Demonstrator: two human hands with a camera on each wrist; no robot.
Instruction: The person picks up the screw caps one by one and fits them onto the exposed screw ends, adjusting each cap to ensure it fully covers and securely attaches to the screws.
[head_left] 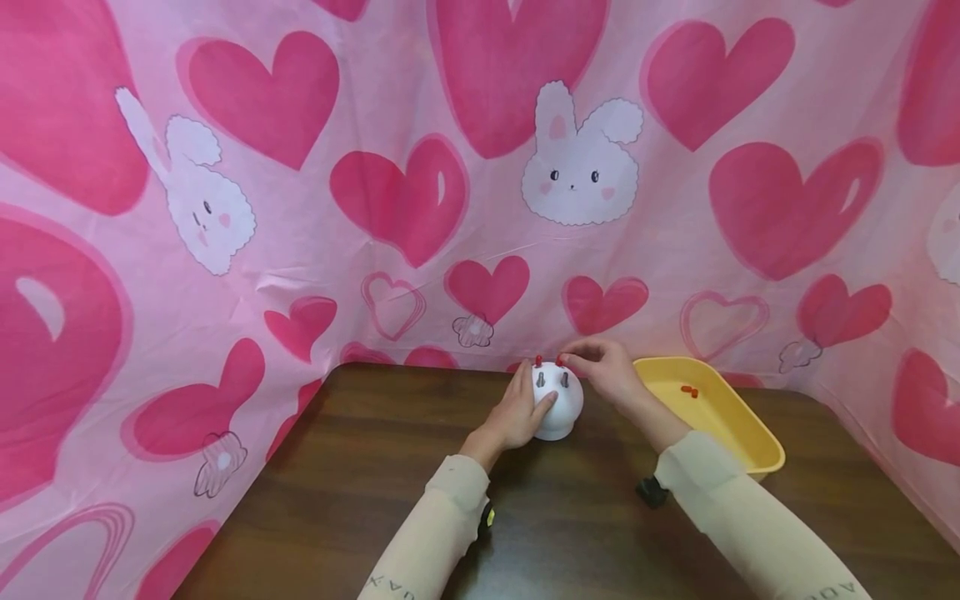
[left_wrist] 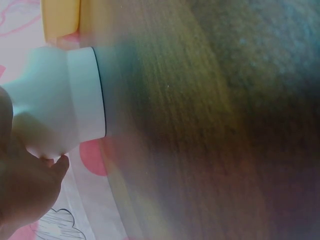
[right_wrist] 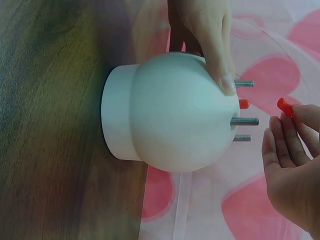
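A white ball-shaped body (head_left: 558, 410) on a short round base stands upright on the wooden table. Several threaded metal studs (right_wrist: 245, 121) stick out of its top, and a small red cap (right_wrist: 244, 104) sits among them. My left hand (head_left: 517, 408) holds the ball from its left side, thumb across the front. Above the top, my right hand (head_left: 609, 375) pinches another red cap (right_wrist: 285, 106) between thumb and finger. In the right wrist view this cap is apart from the studs. The left wrist view shows the white base and part of my left hand (left_wrist: 30, 192).
A yellow tray (head_left: 757, 433) stands on the table (head_left: 360, 483) to the right, beside my right forearm. A few red caps (head_left: 689, 391) lie in it. Behind the table hangs a pink cloth (head_left: 495, 233) with hearts and rabbits.
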